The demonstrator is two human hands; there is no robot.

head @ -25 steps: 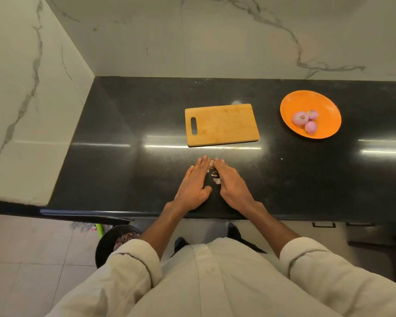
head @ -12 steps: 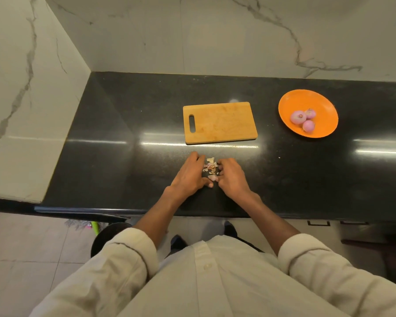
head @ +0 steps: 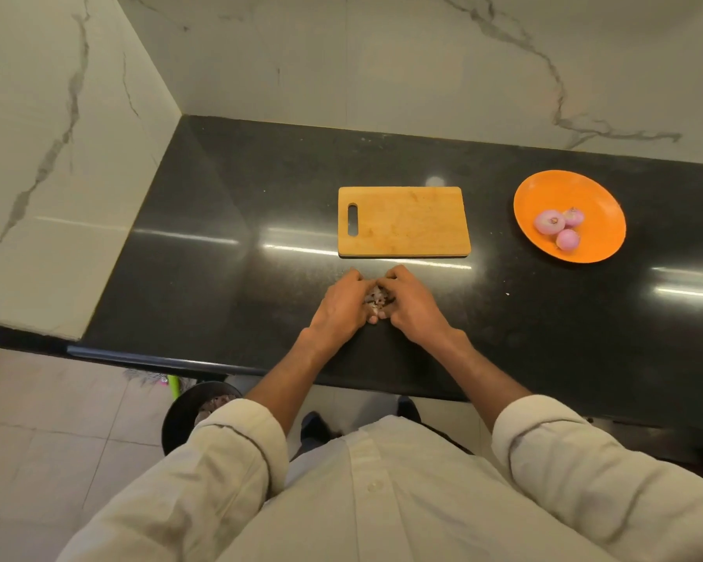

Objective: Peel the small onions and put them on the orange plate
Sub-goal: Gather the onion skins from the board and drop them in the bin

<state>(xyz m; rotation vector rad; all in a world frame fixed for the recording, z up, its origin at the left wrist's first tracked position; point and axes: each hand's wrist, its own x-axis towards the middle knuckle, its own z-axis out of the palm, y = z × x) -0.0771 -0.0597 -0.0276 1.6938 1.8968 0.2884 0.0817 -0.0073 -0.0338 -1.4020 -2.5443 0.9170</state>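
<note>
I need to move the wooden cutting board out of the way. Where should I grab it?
Take the cutting board at its left short end, where the slot handle is cut through. Come from the left, fingers hooked into the slot; the board lies flat on the counter, so its edges offer little purchase.

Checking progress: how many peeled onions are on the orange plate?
3, clustered on the orange plate: left onion, back onion, front onion. None seems hidden.

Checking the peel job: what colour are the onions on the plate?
Pale pink-purple, all three onions, on the orange plate; the head view shows them best.
</note>
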